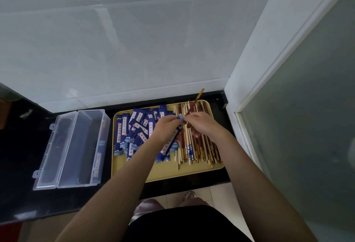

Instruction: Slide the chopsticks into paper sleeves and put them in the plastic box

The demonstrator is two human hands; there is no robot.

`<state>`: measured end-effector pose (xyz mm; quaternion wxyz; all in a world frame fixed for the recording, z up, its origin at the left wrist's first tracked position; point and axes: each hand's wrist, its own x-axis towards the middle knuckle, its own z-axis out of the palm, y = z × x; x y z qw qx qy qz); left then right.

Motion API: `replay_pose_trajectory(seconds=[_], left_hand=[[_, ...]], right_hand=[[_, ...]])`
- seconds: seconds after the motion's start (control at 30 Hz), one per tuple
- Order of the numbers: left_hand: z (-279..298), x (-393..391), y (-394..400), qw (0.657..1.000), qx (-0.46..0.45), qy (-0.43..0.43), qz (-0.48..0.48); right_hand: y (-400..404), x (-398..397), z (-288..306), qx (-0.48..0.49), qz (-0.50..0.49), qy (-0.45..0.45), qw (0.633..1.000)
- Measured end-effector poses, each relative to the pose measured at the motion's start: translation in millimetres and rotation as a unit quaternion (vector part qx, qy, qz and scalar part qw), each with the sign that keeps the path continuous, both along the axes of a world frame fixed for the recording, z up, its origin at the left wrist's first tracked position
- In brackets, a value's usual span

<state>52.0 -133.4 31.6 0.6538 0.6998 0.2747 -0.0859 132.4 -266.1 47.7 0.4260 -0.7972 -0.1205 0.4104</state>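
My left hand [166,126] grips a blue paper sleeve [172,142] near its open top, above the yellow tray [169,170]. My right hand [201,123] pinches a dark brown chopstick [194,104] that slants up and away, its lower end close to the sleeve's mouth. A heap of blue sleeves [138,126] fills the tray's left half. Loose wooden chopsticks [199,149] in brown and pale tones lie on the right half. The clear plastic box [84,145] stands open left of the tray, with a sleeved pair along its right wall.
The box's lid [51,153] lies flat to the left on the black counter [19,155]. A tiled wall rises behind. A white door frame [249,88] and frosted glass panel stand close on the right. Tiled floor shows below the counter edge.
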Motion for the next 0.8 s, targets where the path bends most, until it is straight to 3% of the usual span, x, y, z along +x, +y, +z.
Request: replay_pose_trajectory(seconds=[0.1, 0.17, 0.23, 0.37, 0.47, 0.53, 0.67, 0.8], left_hand=[[-3, 2, 1, 1.000, -0.020, 0.019, -0.011], [-5, 2, 2, 0.998, -0.021, 0.042, -0.030], [-8, 2, 2, 0.997, -0.010, 0.061, -0.047], [-11, 2, -1, 0.997, -0.008, 0.065, -0.040], [-16, 2, -3, 0.998, 0.007, 0.064, -0.011], [-20, 2, -3, 0.997, -0.007, 0.074, 0.019], [-26, 0, -4, 0.992, -0.031, 0.107, 0.054], [-33, 0, -3, 0.990, -0.024, 0.126, 0.053]], right_hand=[[-2, 4, -6, 0.031, -0.103, -0.020, 0.994], [-3, 9, -10, 0.077, -0.227, -0.054, 0.969], [-6, 12, -13, 0.121, -0.286, -0.087, 0.947], [-9, 14, -18, 0.092, -0.211, -0.129, 0.965], [-11, 12, -29, 0.080, -0.229, -0.107, 0.964], [-13, 9, -43, -0.008, -0.210, -0.134, 0.968], [-16, -5, -79, -0.236, -0.060, -0.161, 0.957], [-15, -16, -95, -0.262, -0.045, -0.152, 0.952]])
